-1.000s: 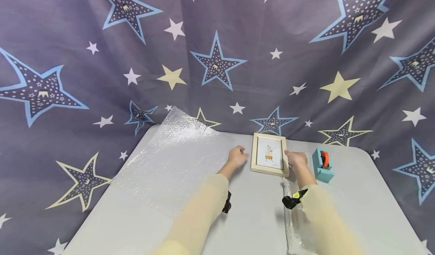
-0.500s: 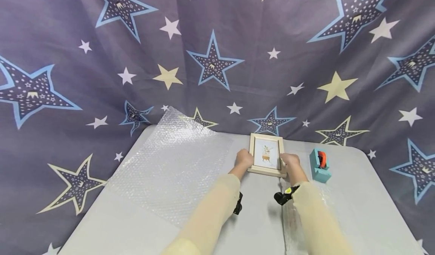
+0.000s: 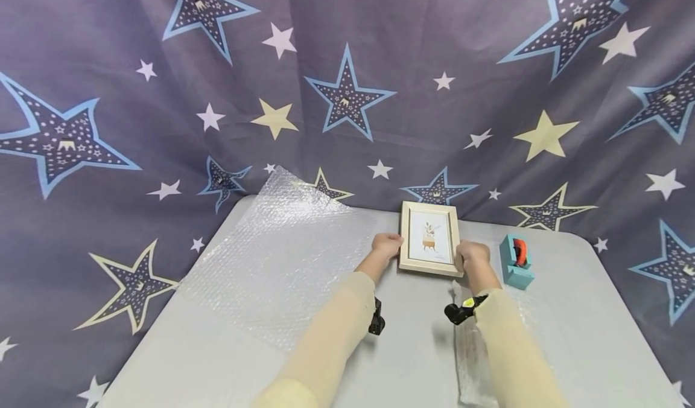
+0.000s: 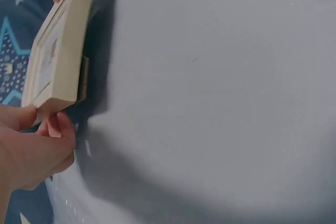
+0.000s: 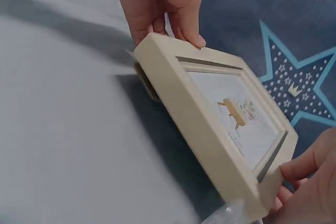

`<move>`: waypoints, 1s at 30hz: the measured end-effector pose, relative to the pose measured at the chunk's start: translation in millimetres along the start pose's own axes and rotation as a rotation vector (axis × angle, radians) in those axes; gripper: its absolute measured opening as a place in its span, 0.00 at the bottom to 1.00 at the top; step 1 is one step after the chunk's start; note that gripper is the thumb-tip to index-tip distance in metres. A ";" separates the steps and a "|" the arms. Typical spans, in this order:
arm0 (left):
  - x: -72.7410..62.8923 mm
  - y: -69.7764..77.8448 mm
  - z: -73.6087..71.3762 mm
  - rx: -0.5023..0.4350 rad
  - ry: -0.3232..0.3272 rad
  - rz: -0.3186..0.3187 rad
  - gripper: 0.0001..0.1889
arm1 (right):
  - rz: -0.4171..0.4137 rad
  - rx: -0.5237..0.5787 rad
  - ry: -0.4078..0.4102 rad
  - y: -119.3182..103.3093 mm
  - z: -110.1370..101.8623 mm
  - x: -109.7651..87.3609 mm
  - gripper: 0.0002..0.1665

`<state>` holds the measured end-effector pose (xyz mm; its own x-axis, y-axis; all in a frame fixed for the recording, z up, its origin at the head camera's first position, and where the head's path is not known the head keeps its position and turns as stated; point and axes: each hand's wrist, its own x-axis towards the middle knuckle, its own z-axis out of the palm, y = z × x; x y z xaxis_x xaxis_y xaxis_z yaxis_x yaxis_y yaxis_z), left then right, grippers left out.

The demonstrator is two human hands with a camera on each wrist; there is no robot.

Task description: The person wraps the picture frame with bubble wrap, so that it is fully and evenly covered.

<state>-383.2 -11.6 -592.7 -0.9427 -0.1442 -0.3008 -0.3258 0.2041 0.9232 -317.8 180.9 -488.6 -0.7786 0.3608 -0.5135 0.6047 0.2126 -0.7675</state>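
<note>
A pale wooden picture frame [image 3: 430,239] is held above the back of the white table, showing a small print of a plant on a stool. My left hand [image 3: 385,245] pinches its left side; in the left wrist view the thumb lies on the front and the other fingers [image 4: 65,127] are behind. At the opposite side my right hand [image 3: 473,254] grips the frame, thumb on the front face in the right wrist view. Shadow shows beneath the tilted frame [image 5: 210,129], and part of a backing piece juts out behind it.
A sheet of clear bubble wrap [image 3: 282,257] covers the table's left part, its far corner against the starry curtain [image 3: 347,154]. Right of the frame stands a teal tape dispenser [image 3: 516,266] with an orange-red roll. Clear plastic wrapping [image 3: 469,360] lies partly under my right forearm.
My left hand has moved from beside the frame onto its left side. Both hands now hold the frame, which is raised slightly from the table. Bubble wrap and dispenser have stayed put.
</note>
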 end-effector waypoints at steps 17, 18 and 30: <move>-89.3 63.7 -114.2 -0.287 -0.042 0.032 0.17 | -0.187 0.379 -0.220 -20.0 32.6 -22.5 0.28; -90.6 63.8 -122.7 -0.290 -0.039 0.038 0.17 | -0.163 0.345 -0.197 -27.9 36.8 -42.9 0.30; -116.2 40.9 -233.9 -0.223 -0.013 0.050 0.21 | -0.275 0.385 -0.405 -39.7 105.9 -100.5 0.27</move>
<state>-270.2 -213.0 -464.0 -0.9586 -0.1270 -0.2549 -0.2559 -0.0084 0.9667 -281.3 40.1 -447.1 -0.9448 -0.0502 -0.3239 0.3277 -0.1211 -0.9370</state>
